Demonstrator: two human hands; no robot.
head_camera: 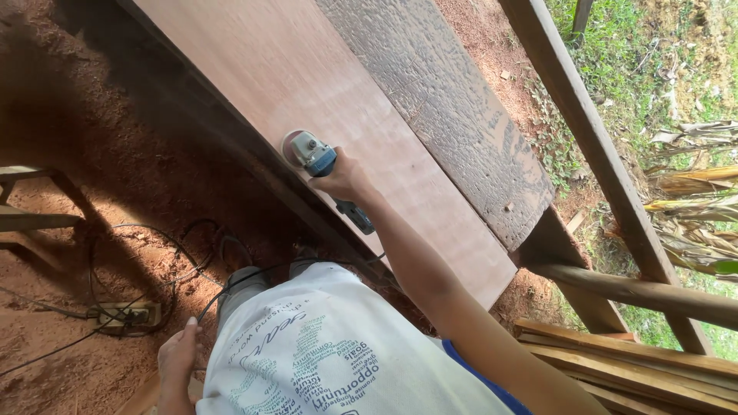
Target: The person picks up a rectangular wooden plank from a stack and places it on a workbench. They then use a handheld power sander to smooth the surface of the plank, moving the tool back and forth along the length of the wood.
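Right hand (344,178) clenched on angle grinder (317,159) at centre frame, sanding smooth reddish plank (323,84); rough grey board (446,100) at upper right untouched; left hand (178,355) released, fingers loose at lower left.

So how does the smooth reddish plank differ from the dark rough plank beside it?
The smooth reddish plank is pale, clean and even; the dark rough plank is grey-brown, pitted and narrower. The right hand holds the blue angle grinder on the reddish one only. Both lie side by side.
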